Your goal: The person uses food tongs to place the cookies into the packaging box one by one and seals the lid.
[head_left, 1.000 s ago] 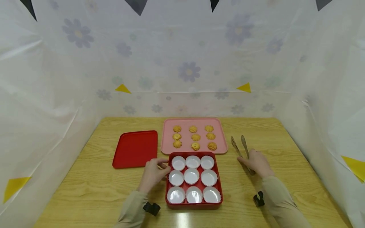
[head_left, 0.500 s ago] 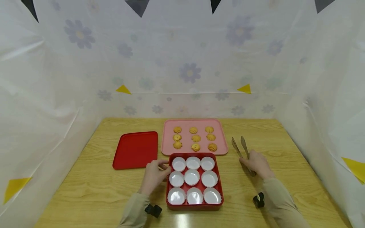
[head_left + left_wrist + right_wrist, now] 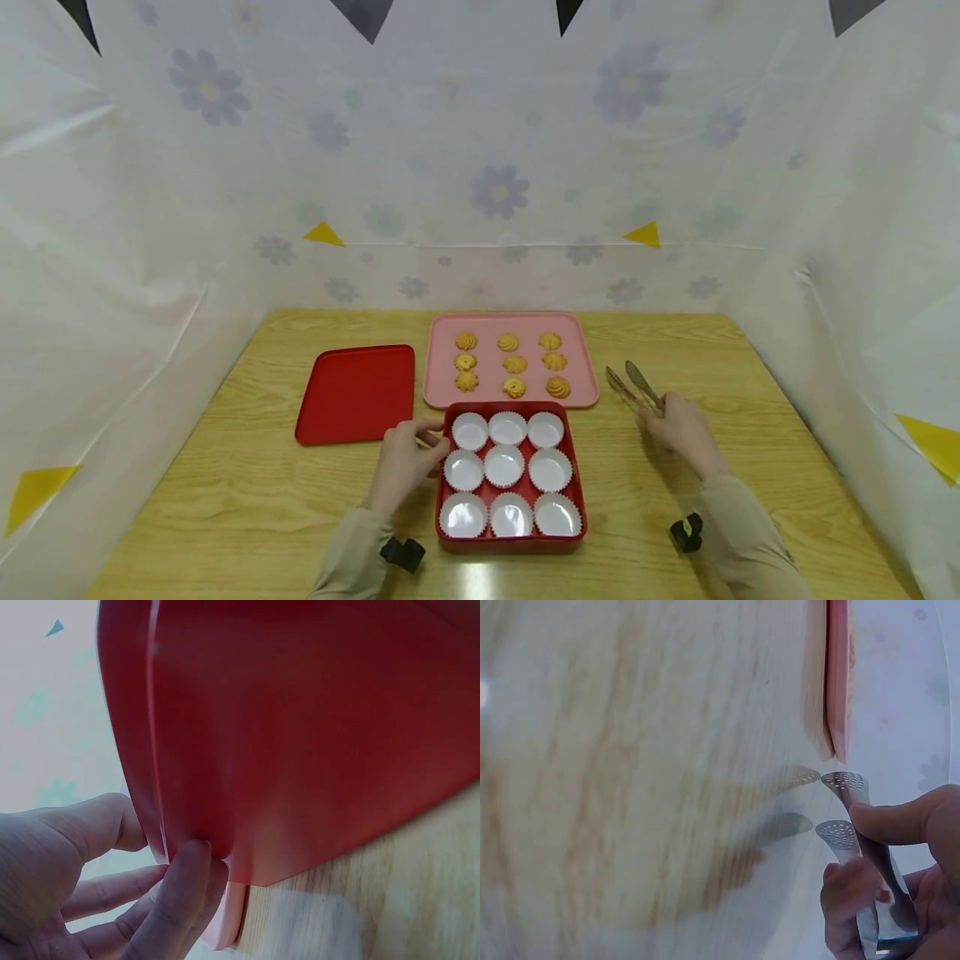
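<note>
The person's two hands are well apart, on either side of a square red box (image 3: 512,545) that sits on the wood-grained counter (image 3: 225,500), close to the wearer. The left hand (image 3: 405,464) lightly pinches the box's left wall near its far corner; the left wrist view puts the thumb at the rim and a fingertip against the outer face. Inside the box, nine white fluted paper cups (image 3: 504,465) form three rows of three, facing up.

To the right of the box, the right hand (image 3: 684,432) is clamped on metal tongs (image 3: 642,383), thumb on one side and fingers on the other. The perforated tips of the tongs stand apart and point away from the person; whether they touch the counter, I cannot tell.

Just beyond the box lies a pink tray (image 3: 490,367) with nine golden cookies (image 3: 514,364) in three columns of three; I cannot tell whether box and tray meet. A red lid (image 3: 357,394) lies flat left of the tray, beyond the left hand. Beige sleeves (image 3: 352,546) cover both forearms. Behind the counter hangs a pale flower-printed sheet (image 3: 498,150), with yellow triangles (image 3: 643,233) on it.
</note>
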